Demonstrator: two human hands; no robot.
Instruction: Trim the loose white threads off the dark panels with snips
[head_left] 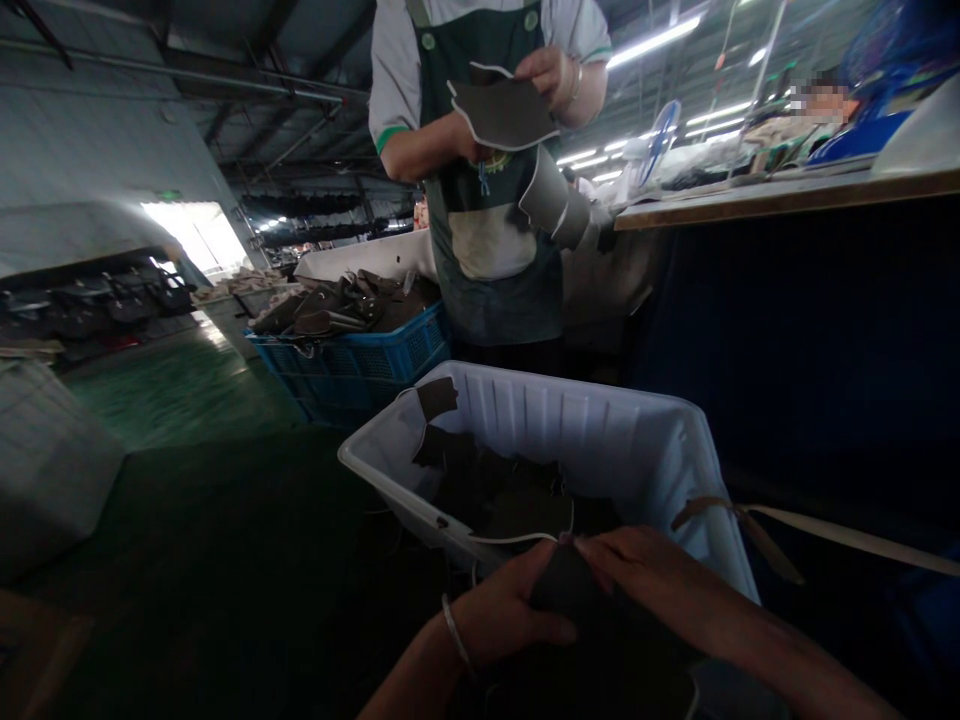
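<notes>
My left hand (506, 605), with a light bracelet at the wrist, pinches a dark, sheet-like fabric piece (561, 580) near the front rim of the white plastic bin (577, 385). The fingertips of my right hand (626, 560) close on the same piece, almost touching those of the left. Just beyond my fingers, a dark panel with a white edge (525, 515) lies over other dark pieces in the bin; whether it joins the held piece I cannot tell. More dark material rests below my hands, mostly lost in shadow.
Across the bin, a person in a dark apron (495, 250) holds a similar white-edged panel (506, 112). A blue crate (360, 365) heaped with dark pieces stands to the left. A table (787, 205) juts in at right. A strap (847, 535) hangs over the bin's right rim.
</notes>
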